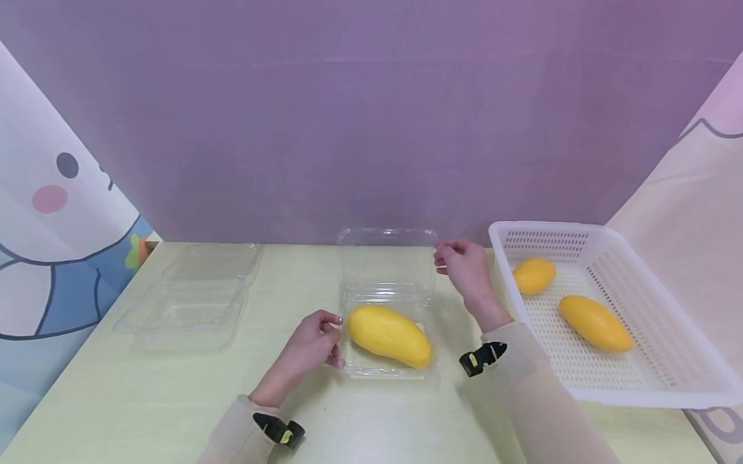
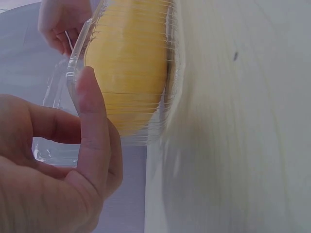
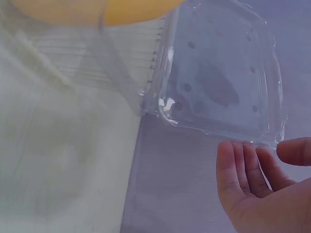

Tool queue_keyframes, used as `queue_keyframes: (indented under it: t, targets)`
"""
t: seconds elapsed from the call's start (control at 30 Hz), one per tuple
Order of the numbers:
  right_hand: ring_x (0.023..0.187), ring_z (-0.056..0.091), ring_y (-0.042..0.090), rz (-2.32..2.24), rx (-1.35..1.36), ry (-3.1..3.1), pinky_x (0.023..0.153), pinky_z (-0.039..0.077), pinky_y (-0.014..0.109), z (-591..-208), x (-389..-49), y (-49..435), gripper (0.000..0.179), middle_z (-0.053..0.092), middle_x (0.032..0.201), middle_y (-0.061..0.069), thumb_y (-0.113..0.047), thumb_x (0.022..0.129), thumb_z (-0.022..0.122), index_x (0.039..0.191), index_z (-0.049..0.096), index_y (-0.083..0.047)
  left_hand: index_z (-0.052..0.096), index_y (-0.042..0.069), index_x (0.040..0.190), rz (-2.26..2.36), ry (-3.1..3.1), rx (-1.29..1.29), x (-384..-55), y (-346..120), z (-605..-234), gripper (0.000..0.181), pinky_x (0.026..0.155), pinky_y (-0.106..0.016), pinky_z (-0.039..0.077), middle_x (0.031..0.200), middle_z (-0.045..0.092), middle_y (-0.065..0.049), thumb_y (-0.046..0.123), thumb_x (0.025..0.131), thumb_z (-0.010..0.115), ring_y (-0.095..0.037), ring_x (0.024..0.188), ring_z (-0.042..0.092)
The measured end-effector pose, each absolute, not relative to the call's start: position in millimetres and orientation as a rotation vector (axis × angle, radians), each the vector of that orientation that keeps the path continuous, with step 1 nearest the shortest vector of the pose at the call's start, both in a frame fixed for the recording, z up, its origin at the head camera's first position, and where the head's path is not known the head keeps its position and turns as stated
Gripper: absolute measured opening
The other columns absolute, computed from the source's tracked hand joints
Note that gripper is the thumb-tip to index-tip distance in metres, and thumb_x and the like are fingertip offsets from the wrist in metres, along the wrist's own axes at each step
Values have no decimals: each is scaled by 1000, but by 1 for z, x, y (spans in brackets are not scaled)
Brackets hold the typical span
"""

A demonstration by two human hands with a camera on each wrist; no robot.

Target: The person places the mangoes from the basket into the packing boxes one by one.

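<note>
In the head view a large yellow mango (image 1: 390,335) lies in the base of a clear plastic clamshell container (image 1: 364,372). The container's lid (image 1: 387,261) is raised at the back, with several small holes visible in the right wrist view. My left hand (image 1: 312,340) holds the base's left rim, its fingers bent against the wall; the left wrist view shows this up close beside the mango (image 2: 129,63). The lid's right corner is pinched by my right hand (image 1: 467,271), fingertips and thumb at the edge of the lid (image 3: 218,82).
A white perforated basket (image 1: 646,397) stands on the right with two more mangoes, a smaller one (image 1: 534,276) and a larger one (image 1: 596,323). Nested clear containers (image 1: 191,307) sit at the left of the pale table (image 1: 148,402). A purple backdrop (image 1: 377,120) rises behind the table.
</note>
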State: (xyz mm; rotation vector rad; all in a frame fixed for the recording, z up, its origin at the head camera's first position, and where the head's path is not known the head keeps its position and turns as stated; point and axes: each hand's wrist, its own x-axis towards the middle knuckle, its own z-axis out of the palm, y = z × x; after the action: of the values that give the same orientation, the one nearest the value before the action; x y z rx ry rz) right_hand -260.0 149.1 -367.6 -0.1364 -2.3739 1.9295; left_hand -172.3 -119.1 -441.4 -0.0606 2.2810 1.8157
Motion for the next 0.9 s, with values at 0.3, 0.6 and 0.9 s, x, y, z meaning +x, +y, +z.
queue_keyframes:
  t: [0.3,0.6,0.9]
  targets:
    - [95,65,27,1935,-130,-2362,83,58,28,-358,-256,151,31,64,110,23,-12,104,52,123,61,11,52,-9,125,1818,2283,-59,-172,-119,-441,31,60,-35,60,91,53,-18,-3,95,50,-19,62,58]
    - [94,64,30,1958,-132,-2347,82,59,32,-352,-252,153,38,63,113,27,-24,105,55,122,63,9,52,-10,124,1827,2275,-69,-171,-119,-440,31,60,-34,60,90,53,-18,-4,93,49,-19,61,58]
    - [83,63,23,1914,-148,-2405,76,60,30,-345,-242,153,44,63,101,19,-33,104,57,114,64,9,52,-10,124,1836,2276,-62,-171,-119,-440,31,60,-34,60,94,54,-21,-4,95,49,-19,59,58]
